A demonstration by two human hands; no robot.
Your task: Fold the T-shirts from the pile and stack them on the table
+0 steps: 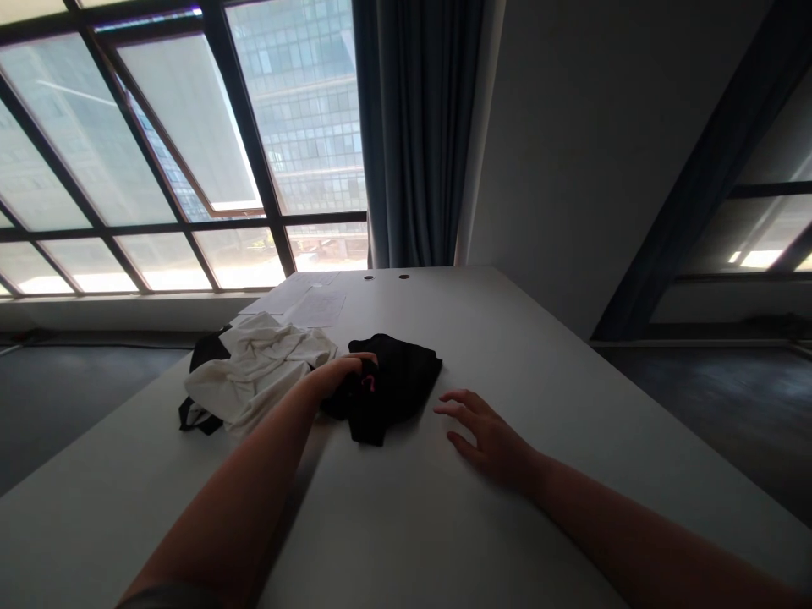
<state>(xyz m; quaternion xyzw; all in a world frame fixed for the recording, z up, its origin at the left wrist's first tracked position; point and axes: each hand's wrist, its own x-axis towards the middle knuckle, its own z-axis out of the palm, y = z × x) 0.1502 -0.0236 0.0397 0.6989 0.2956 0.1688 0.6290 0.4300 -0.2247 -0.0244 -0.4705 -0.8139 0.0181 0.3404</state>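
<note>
While the black cloth (pixel 406 376) is covered at its left part by the left hand (pixel 342 372), the right hand (pixel 479 431) is held just to its right, apart from the fabric. The black cloth is spread in a bunched, uneven heap near the middle of the tabletop (pixel 507 541); a corner is pointed toward the near side, and a small pink mark (pixel 369 384) is seen beside the left fingers. These fingers are curled over the folds; whether fabric is pinched between them cannot be told, as the tips and thumb are partly hidden. The right fingers are parted and slightly bent, with nothing gripped.

To the left, a white cloth (pixel 254 372) is heaped in loose creases, with dark fabric (pixel 209 348) exposed at its left side; whether the two are joined cannot be told. Behind the white cloth, printed sheets (pixel 320 306) are laid flat. Two small round fittings (pixel 404 277) are set in the far end. Beyond it, a blue curtain (pixel 419 135) is hung beside a window (pixel 304 110).
</note>
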